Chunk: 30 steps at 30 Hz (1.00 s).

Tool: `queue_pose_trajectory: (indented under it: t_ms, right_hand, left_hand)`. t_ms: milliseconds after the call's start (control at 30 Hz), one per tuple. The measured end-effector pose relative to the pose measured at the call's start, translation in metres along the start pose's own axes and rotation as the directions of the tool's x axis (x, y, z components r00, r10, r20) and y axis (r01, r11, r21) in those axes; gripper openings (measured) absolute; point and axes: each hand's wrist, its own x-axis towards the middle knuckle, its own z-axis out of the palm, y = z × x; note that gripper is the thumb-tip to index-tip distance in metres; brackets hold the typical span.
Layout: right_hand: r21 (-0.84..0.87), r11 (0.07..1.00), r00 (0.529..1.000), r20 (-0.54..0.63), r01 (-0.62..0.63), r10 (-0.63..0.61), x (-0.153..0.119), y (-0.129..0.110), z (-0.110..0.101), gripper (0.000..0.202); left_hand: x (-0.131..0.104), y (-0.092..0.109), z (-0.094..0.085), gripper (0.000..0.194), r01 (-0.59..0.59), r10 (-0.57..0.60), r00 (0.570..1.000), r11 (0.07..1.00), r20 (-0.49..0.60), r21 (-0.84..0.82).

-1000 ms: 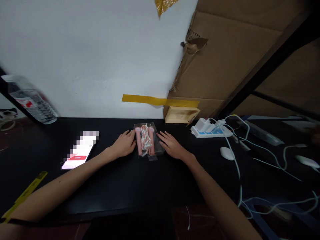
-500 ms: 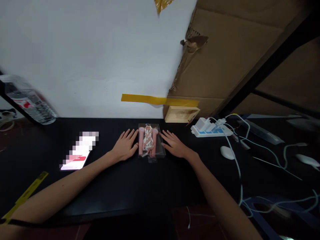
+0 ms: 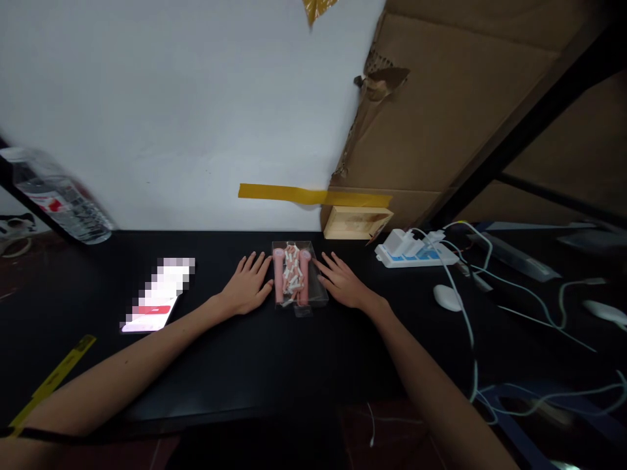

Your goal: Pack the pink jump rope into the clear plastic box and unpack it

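A jump rope (image 3: 292,269) with two pink handles and pink-and-white beads is packed in a clear plastic box (image 3: 317,288), which lies on the black table. To the left of this box, my left hand (image 3: 246,286) rests flat with its fingers spread and thumb pointing at the box edge. My right hand (image 3: 343,282) lies flat on the other side, fingers apart, its fingertips close to the box's right edge. Whether any fingertip touches the plastic I cannot tell. Neither hand holds anything.
At left are a phone (image 3: 159,297) with a lit screen, a water bottle (image 3: 63,199) and a yellow strap (image 3: 59,375). A shallow wooden box (image 3: 355,224) leans at the back. Rightward are a power strip (image 3: 416,251), a white mouse (image 3: 447,297) and loose cables (image 3: 473,346).
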Motion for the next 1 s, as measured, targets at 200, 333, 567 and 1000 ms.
queue_pose_trajectory:
  t_ms: [200,333,567,1000]
  right_hand:
    - [-0.038,0.999,1.000,0.023,-0.014,0.014,0.000,-0.001,0.000,0.061]
    - [-0.063,0.998,1.000,0.027,-0.004,0.006,0.000,-0.003,-0.002,0.061]
    - [-0.091,0.996,0.998,0.054,-0.022,0.027,-0.001,-0.003,-0.005,0.061]
    - [-0.035,0.999,1.000,0.017,0.014,-0.013,0.000,0.007,-0.001,0.061]
  left_hand:
    - [0.000,0.001,0.000,0.065,-0.012,0.012,1.000,1.000,-0.010,0.013]
    - [0.000,0.002,0.001,0.064,-0.007,0.007,1.000,0.999,-0.013,0.033]
    - [0.001,0.002,0.001,0.063,0.000,0.000,1.000,0.997,0.004,0.074]
    - [0.001,0.001,0.002,0.064,-0.001,0.000,1.000,0.997,0.005,0.072]
